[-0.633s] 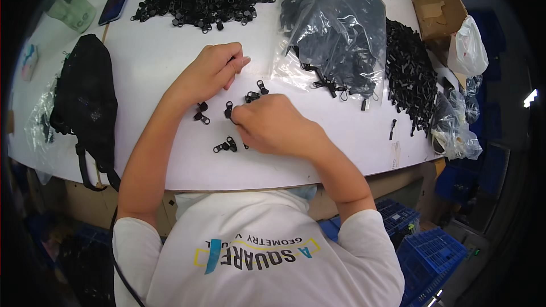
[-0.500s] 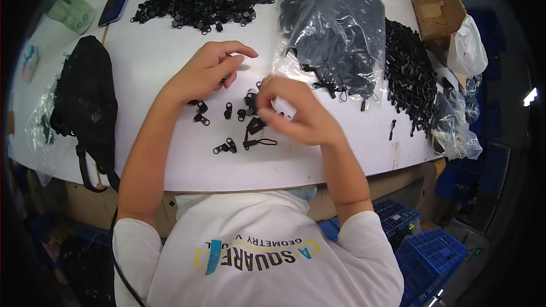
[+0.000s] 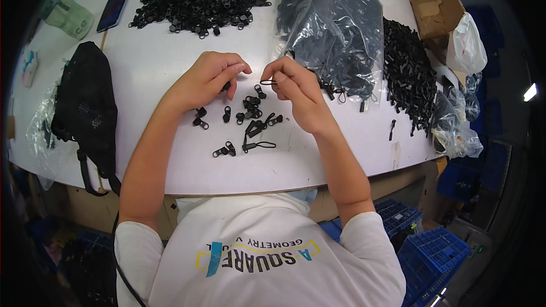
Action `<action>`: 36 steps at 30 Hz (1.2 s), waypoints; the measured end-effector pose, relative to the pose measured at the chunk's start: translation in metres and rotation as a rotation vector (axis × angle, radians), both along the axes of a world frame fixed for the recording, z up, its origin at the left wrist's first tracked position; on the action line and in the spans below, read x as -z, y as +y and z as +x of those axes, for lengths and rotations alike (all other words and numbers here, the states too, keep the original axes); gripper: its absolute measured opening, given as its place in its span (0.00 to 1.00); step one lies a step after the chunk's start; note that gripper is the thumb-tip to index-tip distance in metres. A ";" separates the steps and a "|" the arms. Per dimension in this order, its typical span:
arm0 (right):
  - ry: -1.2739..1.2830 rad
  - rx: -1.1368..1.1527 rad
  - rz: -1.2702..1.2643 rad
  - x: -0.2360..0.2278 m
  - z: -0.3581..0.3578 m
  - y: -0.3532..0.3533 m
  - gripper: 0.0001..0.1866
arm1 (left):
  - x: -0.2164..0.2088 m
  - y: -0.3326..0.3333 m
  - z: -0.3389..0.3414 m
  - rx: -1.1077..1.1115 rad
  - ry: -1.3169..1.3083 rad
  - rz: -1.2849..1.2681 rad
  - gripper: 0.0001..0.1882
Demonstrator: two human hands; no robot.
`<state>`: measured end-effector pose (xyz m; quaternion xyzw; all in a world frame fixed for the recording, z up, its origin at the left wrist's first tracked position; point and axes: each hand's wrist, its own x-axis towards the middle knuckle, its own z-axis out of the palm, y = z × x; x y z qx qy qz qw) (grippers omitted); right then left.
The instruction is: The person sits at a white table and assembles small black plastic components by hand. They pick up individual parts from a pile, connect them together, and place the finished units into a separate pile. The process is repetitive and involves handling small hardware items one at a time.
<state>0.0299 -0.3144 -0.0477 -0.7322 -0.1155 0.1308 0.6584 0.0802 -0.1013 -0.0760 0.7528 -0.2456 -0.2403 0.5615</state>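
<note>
My left hand [image 3: 211,77] is closed, thumb against the forefinger. A black zipper slider [image 3: 226,87] shows in part under its curled fingers. Across a small gap, my right hand [image 3: 297,88] pinches a black cord zipper pull [image 3: 267,82], whose thin loop points toward the left hand; the rest of it is hidden in the fingers. On the white table below lie several loose black zipper sliders [image 3: 251,102], and two more sliders [image 3: 226,149] sit nearer the edge. Beside them are loose cord pulls [image 3: 259,145] with thin loops.
A big heap of sliders [image 3: 202,3] lies at the back. At right are a clear plastic bag [image 3: 335,23] of dark pieces, a heap of small black pieces [image 3: 410,74] and a cardboard box [image 3: 437,8]. A black fabric bag [image 3: 85,108], phone [image 3: 118,3] and greenish cup [image 3: 69,16] are at left.
My right hand has moved up and slightly right, off the loose parts; a cord loop now shows in its fingertips. My left hand has lowered slightly, its fingers more curled.
</note>
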 end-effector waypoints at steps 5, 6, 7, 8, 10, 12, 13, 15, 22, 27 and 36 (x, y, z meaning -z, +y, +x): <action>-0.236 0.060 -0.265 0.006 0.000 0.002 0.14 | -0.005 -0.004 -0.003 -0.018 -0.125 0.079 0.13; -0.229 0.073 -0.291 0.004 -0.001 0.002 0.14 | -0.005 -0.005 -0.004 -0.030 -0.152 0.066 0.13; -0.221 0.086 -0.317 0.001 -0.001 0.003 0.13 | -0.005 -0.005 -0.005 -0.041 -0.180 0.053 0.12; -0.214 0.099 -0.343 -0.001 -0.002 0.003 0.13 | -0.005 -0.005 -0.005 -0.047 -0.181 0.055 0.12; -0.256 0.111 -0.360 0.001 -0.001 0.003 0.12 | -0.009 -0.006 -0.004 -0.057 -0.186 0.056 0.12; -0.287 0.109 -0.372 0.002 -0.001 0.004 0.11 | -0.009 -0.006 -0.004 -0.064 -0.164 0.014 0.11; -0.295 0.101 -0.375 0.002 -0.001 0.004 0.11 | -0.009 -0.007 -0.004 -0.067 -0.154 -0.008 0.10; -0.307 0.083 -0.385 0.002 -0.001 0.005 0.11 | -0.008 -0.007 -0.005 -0.121 -0.105 -0.070 0.08; -0.330 0.059 -0.386 -0.002 -0.001 0.006 0.08 | -0.005 -0.002 0.000 -0.036 0.017 -0.035 0.05; -0.440 0.070 -0.376 0.007 0.000 0.007 0.08 | -0.006 -0.001 0.000 0.007 0.127 -0.096 0.06; -0.631 0.103 -0.424 0.025 0.004 0.005 0.04 | -0.012 -0.006 -0.009 0.003 0.134 -0.148 0.08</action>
